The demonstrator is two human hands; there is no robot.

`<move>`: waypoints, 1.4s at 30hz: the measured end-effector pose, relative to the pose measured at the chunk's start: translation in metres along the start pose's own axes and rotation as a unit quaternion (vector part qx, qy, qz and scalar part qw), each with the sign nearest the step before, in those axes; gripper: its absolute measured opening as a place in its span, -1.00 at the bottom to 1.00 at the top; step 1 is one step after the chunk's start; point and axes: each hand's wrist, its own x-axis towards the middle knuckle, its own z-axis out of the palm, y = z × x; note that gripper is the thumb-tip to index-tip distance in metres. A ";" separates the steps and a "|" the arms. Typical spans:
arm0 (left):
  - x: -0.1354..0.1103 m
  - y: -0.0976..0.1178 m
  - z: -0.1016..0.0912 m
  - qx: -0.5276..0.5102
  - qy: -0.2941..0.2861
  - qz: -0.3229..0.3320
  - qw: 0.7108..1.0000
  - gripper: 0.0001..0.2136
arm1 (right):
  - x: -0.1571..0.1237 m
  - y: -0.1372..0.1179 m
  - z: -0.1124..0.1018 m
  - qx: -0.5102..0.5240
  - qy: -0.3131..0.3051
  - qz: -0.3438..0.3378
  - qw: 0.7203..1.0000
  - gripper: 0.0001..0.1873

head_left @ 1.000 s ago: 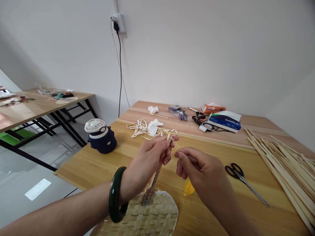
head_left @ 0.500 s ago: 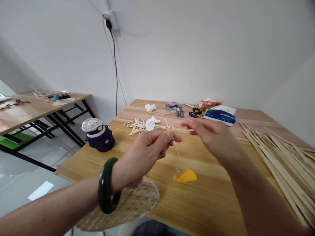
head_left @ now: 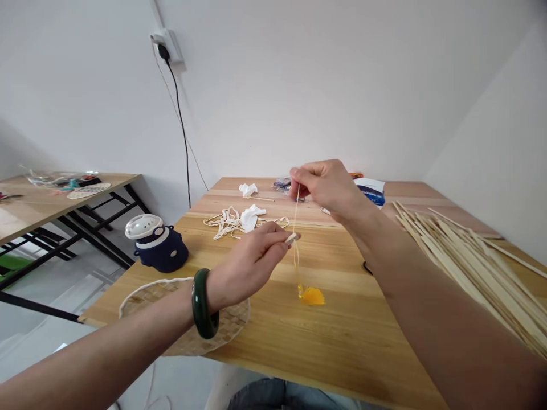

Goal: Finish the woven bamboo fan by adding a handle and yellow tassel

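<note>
A thin pale cord runs taut between my two hands. My left hand, with a dark green bangle on its wrist, pinches the cord low down; the fingers are closed. Higher and further right, my right hand is closed in a pinch on the cord's upper end. Below my left fingers the cord hangs in a loop, and at its lower end is a yellow tassel-like piece close to the tabletop. Under my left forearm lies a flat oval woven mat with a white edge.
A navy and white cup stands at the table's left edge. Behind my hands lie tangled cream strips, crumpled tissues and a blue tissue pack. Many bamboo strips cover the right side. Another table stands left.
My right hand has taken hold of the cord and drawn it upward, pulling it straight above my left hand. The view has shifted right.
</note>
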 end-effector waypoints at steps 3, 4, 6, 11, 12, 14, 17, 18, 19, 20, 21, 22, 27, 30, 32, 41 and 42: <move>-0.006 -0.001 0.010 0.029 -0.016 0.045 0.998 -0.71 | 0.016 0.000 -0.013 -0.016 0.048 -0.022 0.998 -0.52; -0.008 -0.001 0.013 0.033 -0.023 0.055 0.998 -0.72 | 0.021 0.001 -0.018 -0.016 0.067 -0.019 0.997 -0.52; -0.012 -0.001 0.018 0.039 -0.042 0.066 0.996 -0.72 | 0.029 0.001 -0.030 -0.009 0.110 -0.001 0.994 -0.52; -0.013 -0.001 0.023 0.051 -0.051 0.074 0.995 -0.70 | 0.030 0.008 -0.052 0.078 0.149 0.032 0.985 -0.60; -0.012 -0.002 0.023 0.056 -0.045 0.072 0.995 -0.70 | 0.028 0.010 -0.055 0.096 0.143 0.033 0.985 -0.61; -0.010 -0.003 0.022 0.064 -0.035 0.071 0.995 -0.71 | 0.024 0.014 -0.058 0.125 0.134 0.034 0.982 -0.62; -0.006 -0.005 0.022 0.060 -0.024 0.074 0.995 -0.73 | 0.020 0.019 -0.062 0.161 0.137 0.054 0.976 -0.62; -0.005 -0.005 0.022 0.057 -0.018 0.075 0.995 -0.72 | 0.019 0.019 -0.063 0.174 0.137 0.067 0.973 -0.63; -0.004 -0.005 0.022 0.055 -0.011 0.076 0.996 -0.72 | 0.017 0.019 -0.064 0.187 0.133 0.081 0.970 -0.64; -0.003 -0.006 0.022 0.052 -0.005 0.076 0.996 -0.71 | 0.015 0.019 -0.064 0.199 0.126 0.093 0.967 -0.65; -0.001 -0.005 0.022 0.049 0.001 0.076 0.996 -0.71 | 0.013 0.019 -0.065 0.208 0.115 0.102 0.966 -0.66; 0.000 -0.005 0.021 0.046 0.004 0.074 0.996 -0.70 | 0.010 0.019 -0.065 0.214 0.102 0.109 0.965 -0.66; 0.009 -0.001 0.016 0.001 0.001 0.029 1.000 -0.70 | -0.004 0.027 -0.064 0.229 0.076 0.142 0.960 -0.67; 0.012 0.002 0.016 -0.043 0.000 -0.010 0.999 -0.71 | -0.010 0.039 -0.065 0.251 0.087 0.173 0.948 -0.66; 0.013 0.003 0.017 -0.077 0.005 -0.045 0.996 -0.67 | -0.014 0.048 -0.064 0.268 0.087 0.193 0.940 -0.66; 0.018 0.002 0.014 -0.170 0.034 -0.197 0.965 -0.69 | -0.029 0.076 -0.062 0.313 0.152 0.220 0.911 -0.62; 0.018 0.001 0.013 -0.177 0.029 -0.210 0.961 -0.70 | -0.030 0.078 -0.063 0.312 0.158 0.220 0.911 -0.62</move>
